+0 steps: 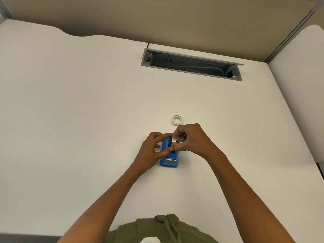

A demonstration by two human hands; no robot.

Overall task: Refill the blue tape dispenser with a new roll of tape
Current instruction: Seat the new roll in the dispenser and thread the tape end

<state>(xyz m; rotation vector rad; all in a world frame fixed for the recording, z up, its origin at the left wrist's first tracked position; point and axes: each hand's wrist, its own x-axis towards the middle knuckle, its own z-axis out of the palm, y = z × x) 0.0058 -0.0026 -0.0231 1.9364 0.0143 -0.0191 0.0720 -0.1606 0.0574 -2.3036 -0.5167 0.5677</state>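
Your tape dispenser (pixel 168 159) sits mid-tabletop (pixel 87 102), spare ring (pixel 177 119) just behind it, cable tray (pixel 191 64) further back.

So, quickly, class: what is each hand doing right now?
Left hand: steadies the blue plastic tape dispenser.
Right hand: pinches the clear tape roll above it.

Office cubicle, white desk (pixel 87 102), cable tray (pixel 191 64), partition wall (pixel 157 20)

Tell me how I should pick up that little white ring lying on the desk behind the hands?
The white ring lies flat on the desk, hole facing up, with nothing touching it. Probably best to come straight down from above and pinch its rim, one finger inside the hole, thumb on the outer edge.
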